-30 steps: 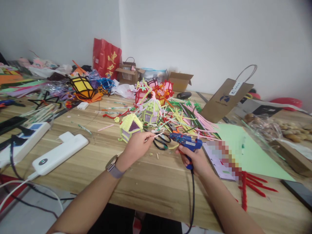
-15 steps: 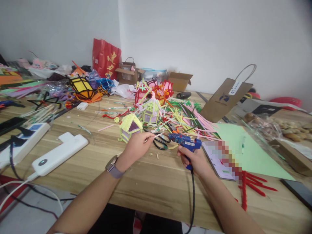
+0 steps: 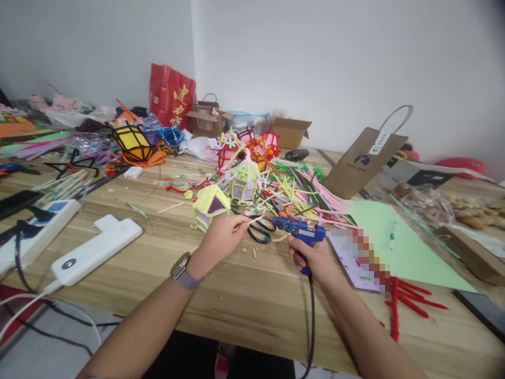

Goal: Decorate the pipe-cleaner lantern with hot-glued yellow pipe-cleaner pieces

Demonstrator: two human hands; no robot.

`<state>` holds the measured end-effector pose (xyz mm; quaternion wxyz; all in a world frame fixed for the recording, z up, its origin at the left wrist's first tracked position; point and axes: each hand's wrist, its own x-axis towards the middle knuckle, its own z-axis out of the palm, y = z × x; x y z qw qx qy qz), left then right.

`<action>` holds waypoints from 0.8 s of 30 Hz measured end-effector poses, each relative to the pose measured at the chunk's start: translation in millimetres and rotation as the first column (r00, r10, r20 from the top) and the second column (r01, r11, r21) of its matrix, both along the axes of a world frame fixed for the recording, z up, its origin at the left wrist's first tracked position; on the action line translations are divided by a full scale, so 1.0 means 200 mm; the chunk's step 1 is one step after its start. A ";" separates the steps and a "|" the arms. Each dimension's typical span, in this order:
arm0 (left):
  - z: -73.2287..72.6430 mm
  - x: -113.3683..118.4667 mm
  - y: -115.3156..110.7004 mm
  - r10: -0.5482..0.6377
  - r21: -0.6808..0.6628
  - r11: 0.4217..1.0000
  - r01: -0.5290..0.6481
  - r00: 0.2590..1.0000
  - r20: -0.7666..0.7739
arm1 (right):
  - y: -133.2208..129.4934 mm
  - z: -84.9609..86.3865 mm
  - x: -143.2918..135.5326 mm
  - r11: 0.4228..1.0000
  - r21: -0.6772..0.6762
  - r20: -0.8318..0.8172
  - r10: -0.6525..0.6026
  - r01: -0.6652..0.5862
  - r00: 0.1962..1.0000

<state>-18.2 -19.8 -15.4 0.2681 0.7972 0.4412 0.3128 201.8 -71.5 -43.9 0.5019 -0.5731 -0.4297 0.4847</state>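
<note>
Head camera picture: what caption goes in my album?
Left hand holds a thin stick, right hand a blue glue gun, near a fuzzy yellow-roofed house.

Left hand (image 3: 224, 235) pinched; right hand (image 3: 311, 259) curled gripping; forearms (image 3: 148, 318) angled inward.

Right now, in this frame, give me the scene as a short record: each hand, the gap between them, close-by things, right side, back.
Left hand: pinching a thin pale stick
Right hand: gripping a blue glue gun
Gap: nozzle faces the stick, apart from it in this view
Close by: yellow-roofed little house, just beyond the left hand
Right side: green sheet, brown paper bag
Back: red bag near the wall
Surface: wooden table
</note>
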 end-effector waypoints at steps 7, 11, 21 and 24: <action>0.00 0.00 0.00 0.005 0.002 1.000 -0.005 1.000 0.000 | 0.00 -0.02 0.01 1.000 -0.018 0.014 -0.014 0.014 1.000; 0.01 0.00 -0.01 0.004 -0.007 1.000 -0.004 1.000 -0.003 | 0.00 -0.02 0.01 0.999 -0.025 0.028 -0.021 0.022 0.999; 0.01 0.00 -0.01 0.014 -0.006 1.000 -0.014 1.000 -0.013 | 0.01 -0.02 0.01 0.999 -0.011 0.016 -0.033 0.033 0.999; 0.01 0.00 -0.01 0.017 0.000 1.000 -0.017 1.000 -0.010 | 0.01 -0.03 0.01 0.999 -0.009 0.030 -0.038 0.039 0.999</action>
